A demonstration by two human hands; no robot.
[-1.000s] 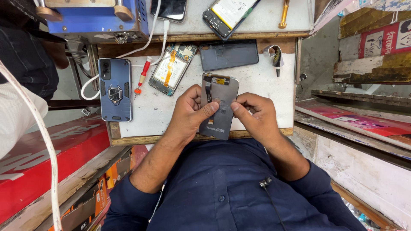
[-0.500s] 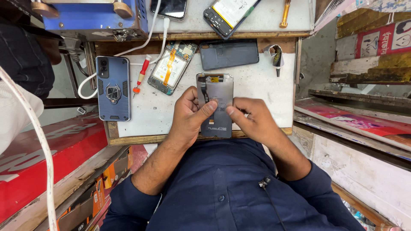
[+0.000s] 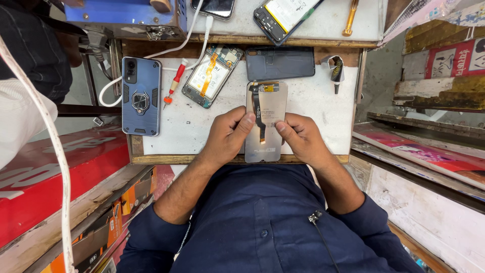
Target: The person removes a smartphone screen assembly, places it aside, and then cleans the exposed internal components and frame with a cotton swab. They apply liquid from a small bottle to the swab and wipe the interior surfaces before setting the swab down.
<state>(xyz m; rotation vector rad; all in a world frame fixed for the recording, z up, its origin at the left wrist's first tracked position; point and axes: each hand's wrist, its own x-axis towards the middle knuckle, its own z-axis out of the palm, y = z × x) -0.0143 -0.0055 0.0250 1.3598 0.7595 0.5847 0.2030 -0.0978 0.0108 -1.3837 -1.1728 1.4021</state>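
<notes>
Hands: screen panel (image 3: pixel 266 121) is pinched flat by left hand (image 3: pixel 227 136) and right hand (image 3: pixel 302 137), thumbs on top | Beyond panel: one opened phone (image 3: pixel 212 76), one blue-cased phone (image 3: pixel 141 96), one red screwdriver (image 3: pixel 174 83).

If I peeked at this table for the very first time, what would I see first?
First, the silver phone screen panel held flat in the middle by the left hand and right hand. Next, the opened phone showing its insides just behind, and the blue phone in a ring case at the left.
</notes>
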